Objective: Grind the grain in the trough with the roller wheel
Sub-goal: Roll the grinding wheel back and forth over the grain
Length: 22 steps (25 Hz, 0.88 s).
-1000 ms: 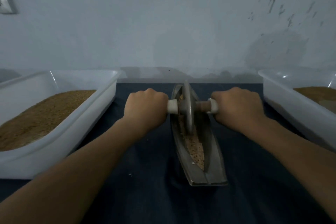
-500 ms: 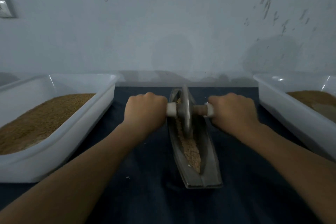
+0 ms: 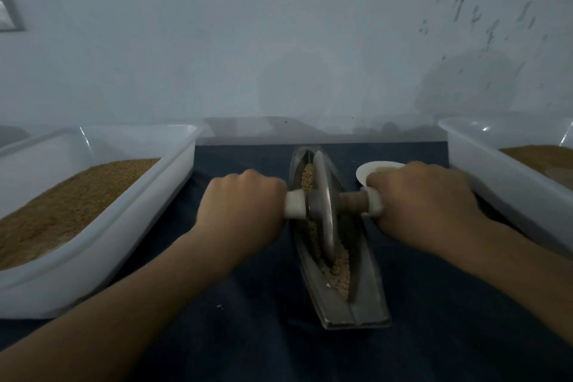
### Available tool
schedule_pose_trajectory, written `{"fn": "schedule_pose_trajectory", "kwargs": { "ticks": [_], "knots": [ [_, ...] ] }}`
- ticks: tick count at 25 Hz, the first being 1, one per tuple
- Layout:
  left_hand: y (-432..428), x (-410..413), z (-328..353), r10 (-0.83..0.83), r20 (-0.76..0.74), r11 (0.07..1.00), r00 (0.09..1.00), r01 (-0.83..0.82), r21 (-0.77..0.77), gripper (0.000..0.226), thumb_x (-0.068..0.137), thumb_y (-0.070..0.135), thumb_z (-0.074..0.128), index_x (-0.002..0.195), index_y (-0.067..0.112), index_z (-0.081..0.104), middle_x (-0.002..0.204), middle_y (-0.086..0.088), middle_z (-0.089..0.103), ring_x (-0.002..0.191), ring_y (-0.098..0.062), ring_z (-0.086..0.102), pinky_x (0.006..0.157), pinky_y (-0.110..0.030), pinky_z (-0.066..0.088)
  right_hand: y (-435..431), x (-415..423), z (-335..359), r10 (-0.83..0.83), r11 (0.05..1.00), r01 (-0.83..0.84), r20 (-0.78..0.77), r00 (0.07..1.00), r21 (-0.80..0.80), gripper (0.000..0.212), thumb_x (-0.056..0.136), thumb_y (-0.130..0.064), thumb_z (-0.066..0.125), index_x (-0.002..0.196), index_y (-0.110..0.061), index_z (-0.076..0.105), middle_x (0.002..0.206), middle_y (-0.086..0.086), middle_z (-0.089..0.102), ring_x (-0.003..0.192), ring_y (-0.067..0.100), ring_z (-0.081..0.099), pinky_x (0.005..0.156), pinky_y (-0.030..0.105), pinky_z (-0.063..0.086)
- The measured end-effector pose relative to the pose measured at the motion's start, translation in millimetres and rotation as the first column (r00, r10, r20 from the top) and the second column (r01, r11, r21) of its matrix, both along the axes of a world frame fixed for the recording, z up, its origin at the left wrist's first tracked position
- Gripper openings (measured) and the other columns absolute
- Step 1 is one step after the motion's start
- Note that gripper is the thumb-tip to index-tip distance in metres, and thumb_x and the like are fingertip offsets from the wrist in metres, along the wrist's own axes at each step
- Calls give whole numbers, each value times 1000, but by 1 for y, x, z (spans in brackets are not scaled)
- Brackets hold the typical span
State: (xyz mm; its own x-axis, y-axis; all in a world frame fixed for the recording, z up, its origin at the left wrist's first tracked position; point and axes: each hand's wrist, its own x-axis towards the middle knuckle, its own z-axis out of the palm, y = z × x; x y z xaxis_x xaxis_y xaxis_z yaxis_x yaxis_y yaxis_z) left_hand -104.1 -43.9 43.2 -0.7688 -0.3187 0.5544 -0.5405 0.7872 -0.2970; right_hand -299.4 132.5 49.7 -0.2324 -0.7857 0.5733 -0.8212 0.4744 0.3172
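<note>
Here the roller wheel is gripped by left hand and right hand, both fisted on its handles; grain in the trough is judged only partly ground.

surface: dark cloth | on it: metal trough; white tubs left, right; small white dish

Left hand: bare, no ring or watch visible.
Right hand: bare, no glove.
Forearms: uncovered to frame edge.
Nails: hidden, probably curled under; dim light.
</note>
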Motion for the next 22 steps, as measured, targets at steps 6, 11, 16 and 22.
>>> {"fn": "schedule_pose_trajectory", "kwargs": {
  "ticks": [6,11,16,22],
  "knots": [
    [-25,-53,29,116,159,952,980,-155,263,10,87,28,61,96,25,64,84,2,58,76,-24,60,63,-35,42,-55,-18,21,-127,986,90,285,950,140,19,91,-43,64,82,-30,54,87,-1,63,74,22,56,64,34,48],
    [4,4,1,-103,-34,990,994,100,-99,50,55,37,78,63,32,29,54,12,13,43,-8,5,46,-19,7,15,0,-8,90,995,-90,-8,996,-49,30,61,-41,66,63,-31,37,56,-16,20,48,2,15,47,17,7],
    [-24,-37,8,51,62,995,997,-56,88,9,82,31,64,79,29,55,66,5,46,52,-18,44,48,-30,34,-35,-11,3,-82,997,81,86,993,14,23,80,-37,70,74,-28,50,63,-10,40,54,16,43,49,24,25],
    [-22,-44,24,68,104,994,992,-77,78,6,84,29,63,89,27,61,72,5,44,64,-23,55,56,-34,36,-40,-16,8,-92,993,65,293,952,102,20,86,-37,66,77,-29,50,81,-5,58,70,18,56,56,30,37]
  ]
}}
